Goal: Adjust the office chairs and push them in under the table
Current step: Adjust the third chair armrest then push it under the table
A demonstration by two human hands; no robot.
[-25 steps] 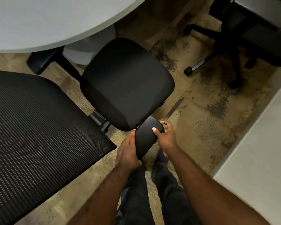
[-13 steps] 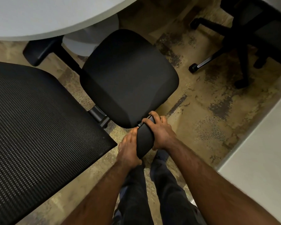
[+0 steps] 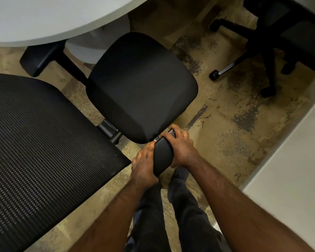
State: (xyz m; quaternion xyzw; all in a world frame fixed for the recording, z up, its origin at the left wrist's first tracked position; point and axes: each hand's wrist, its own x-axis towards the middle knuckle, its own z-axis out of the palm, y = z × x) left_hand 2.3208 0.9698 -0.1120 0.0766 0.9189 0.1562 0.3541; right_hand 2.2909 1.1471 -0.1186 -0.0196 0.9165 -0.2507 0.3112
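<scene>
Two hands on one armrest, so the step in hand looks like adjusting the near chair, not yet pushing it in. Far left: mesh backrest (image 3: 44, 142) of that chair fills the frame edge, tilted toward the camera. Above it, the grey table (image 3: 53, 17) edge, with the far armrest (image 3: 38, 59) just below it, apparently only partly under. Centre: black seat (image 3: 140, 88), front edge near the table base (image 3: 96, 46), most of the seat still out from under the tabletop. At the seat's near corner, the near armrest (image 3: 162, 157) sits between both hands. Left hand (image 3: 144, 164) wraps its left side, fingers curled round it; the underside is hidden. Right hand (image 3: 180, 148) grips from the right, fingers curled over the front end. Can't tell whether it's being slid, twisted or pressed down. Legs in dark trousers (image 3: 171, 215) stand just behind. Right: second chair (image 3: 289, 42), base and castors on the stained floor (image 3: 225, 133), well apart, also not under the table. Next move likely calls for finishing the armrest setting, then a shove forward on the backrest or arms so the seat rolls under; armrests may catch the table edge if too high.
</scene>
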